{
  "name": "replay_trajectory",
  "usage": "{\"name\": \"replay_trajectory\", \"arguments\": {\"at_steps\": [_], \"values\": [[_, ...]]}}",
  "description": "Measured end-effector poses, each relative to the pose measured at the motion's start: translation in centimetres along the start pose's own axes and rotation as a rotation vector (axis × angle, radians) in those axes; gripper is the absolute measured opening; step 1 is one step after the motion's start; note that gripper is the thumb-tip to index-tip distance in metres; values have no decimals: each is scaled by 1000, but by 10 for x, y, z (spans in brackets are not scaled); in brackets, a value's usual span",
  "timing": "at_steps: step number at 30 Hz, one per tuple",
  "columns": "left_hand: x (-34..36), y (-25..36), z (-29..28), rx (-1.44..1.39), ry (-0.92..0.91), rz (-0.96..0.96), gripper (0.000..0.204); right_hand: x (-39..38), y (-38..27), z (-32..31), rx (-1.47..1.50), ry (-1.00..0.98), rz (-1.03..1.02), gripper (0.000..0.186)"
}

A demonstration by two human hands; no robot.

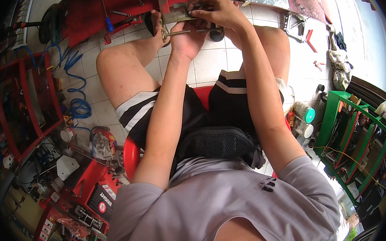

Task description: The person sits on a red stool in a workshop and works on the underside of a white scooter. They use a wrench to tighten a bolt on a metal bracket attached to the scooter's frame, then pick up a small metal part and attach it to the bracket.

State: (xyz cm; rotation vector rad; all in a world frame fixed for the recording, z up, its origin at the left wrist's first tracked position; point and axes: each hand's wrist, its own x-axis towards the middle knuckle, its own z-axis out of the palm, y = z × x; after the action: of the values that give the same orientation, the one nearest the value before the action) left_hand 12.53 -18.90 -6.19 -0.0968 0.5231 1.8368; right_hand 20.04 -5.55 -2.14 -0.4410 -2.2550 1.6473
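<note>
Both my hands work at a metal clamp frame at the red stand's near end. It has a flat grey bar (176, 16) and a thin threaded rod (178, 33). My left hand (187, 44) is palm up beneath the bar, partly behind the rod. Its fingers curl upward, and what they hold is hidden. From the right, my right hand (215, 11) reaches over the bar's end, its thumb and fingers closed on a small dark part (188, 13) that is mostly covered. A black knob-like end (216, 33) sits at the rod's right side.
On the red stand (85, 15) lie a blue-handled screwdriver (109, 25) and wrenches (120, 13). Left are a coiled blue hose (79, 107) and a red rack (27, 102). Right are plastic jars (307, 113) and a green tool rack (332, 109). My knees flank the clamp.
</note>
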Motion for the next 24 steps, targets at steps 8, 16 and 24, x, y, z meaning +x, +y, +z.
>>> {"name": "replay_trajectory", "arguments": {"at_steps": [8, 16, 24], "values": [[0, 0, 1, 27, 5, -8, 49, 0, 0, 0, -27, -1, -6, 18], [-1, 1, -2, 68, -20, 20, 55, 0, -3, 1, 50, -21, 12, 18], [-2, 1, 0, 9, -10, -8, 56, 0, 2, 0, -14, -4, -23, 18]]}}
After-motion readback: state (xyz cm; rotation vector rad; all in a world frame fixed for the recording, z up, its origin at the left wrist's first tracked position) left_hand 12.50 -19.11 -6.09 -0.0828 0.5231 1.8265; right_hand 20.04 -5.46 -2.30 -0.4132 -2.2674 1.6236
